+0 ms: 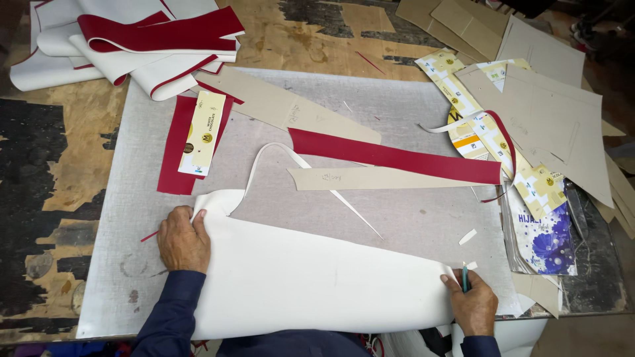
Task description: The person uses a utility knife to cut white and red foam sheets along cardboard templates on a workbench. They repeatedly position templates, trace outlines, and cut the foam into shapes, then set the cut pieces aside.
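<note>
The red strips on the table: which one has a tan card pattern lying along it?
The long red strip in the middle, with the tan pattern along its lower edge; the others lie left.
</note>
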